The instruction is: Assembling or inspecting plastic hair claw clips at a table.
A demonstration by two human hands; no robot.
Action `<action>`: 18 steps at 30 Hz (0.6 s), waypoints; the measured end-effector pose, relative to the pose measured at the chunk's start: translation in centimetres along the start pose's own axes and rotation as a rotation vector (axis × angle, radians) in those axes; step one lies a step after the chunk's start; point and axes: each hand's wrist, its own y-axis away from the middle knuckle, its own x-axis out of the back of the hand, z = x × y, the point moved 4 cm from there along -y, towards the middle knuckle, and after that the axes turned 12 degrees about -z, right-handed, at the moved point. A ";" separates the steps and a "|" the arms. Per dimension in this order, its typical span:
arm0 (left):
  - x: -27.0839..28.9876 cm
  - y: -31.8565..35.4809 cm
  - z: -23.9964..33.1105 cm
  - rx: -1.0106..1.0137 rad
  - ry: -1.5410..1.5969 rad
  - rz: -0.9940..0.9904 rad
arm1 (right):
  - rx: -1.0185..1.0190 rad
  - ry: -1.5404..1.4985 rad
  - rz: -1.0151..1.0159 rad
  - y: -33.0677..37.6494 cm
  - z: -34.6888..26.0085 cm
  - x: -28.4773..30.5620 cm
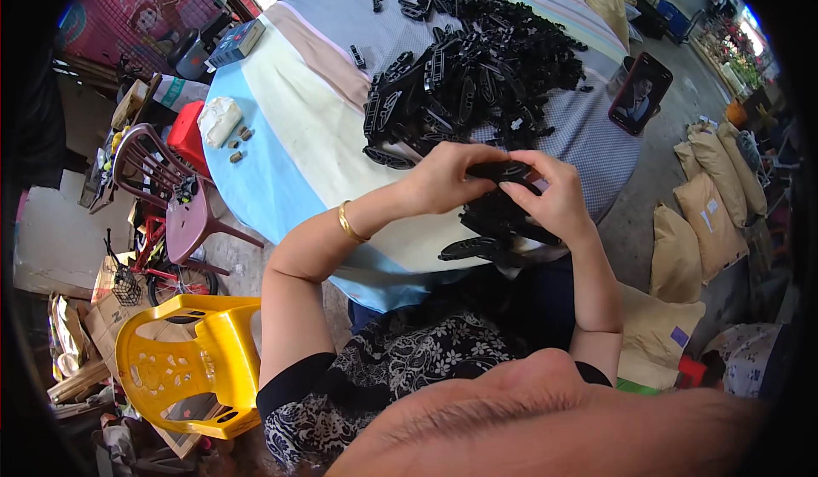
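Close to the table's near edge, my left hand (445, 176) and my right hand (555, 194) pinch a black elongated plastic part (503, 171) between thumbs and fingers. Its exact kind is not clear, and the fingers cover its ends. Beyond my hands spreads a big heap of black plastic parts (469, 85), many long and oval with slots, others small. Below my hands, more black parts lie near the edge, among them a long oval part (470, 248).
A striped cloth covers the round table (281, 136). Around its top stand a phone (641, 93), a blue box (237, 44) and a white plastic bag (220, 121). A yellow chair (192, 362) and a purple chair (189, 225) are left; sacks (711, 213) stand right.
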 end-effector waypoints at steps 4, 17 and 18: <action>-0.5 0.1 1.5 -0.063 -0.183 0.083 | 0.062 0.071 0.025 0.4 0.3 0.2; 3.7 0.0 -1.0 0.025 -0.774 0.197 | 0.024 0.559 0.141 -1.4 9.6 4.0; 4.1 -0.1 -2.1 0.112 -0.807 0.141 | 0.020 0.559 0.147 -1.4 9.9 3.8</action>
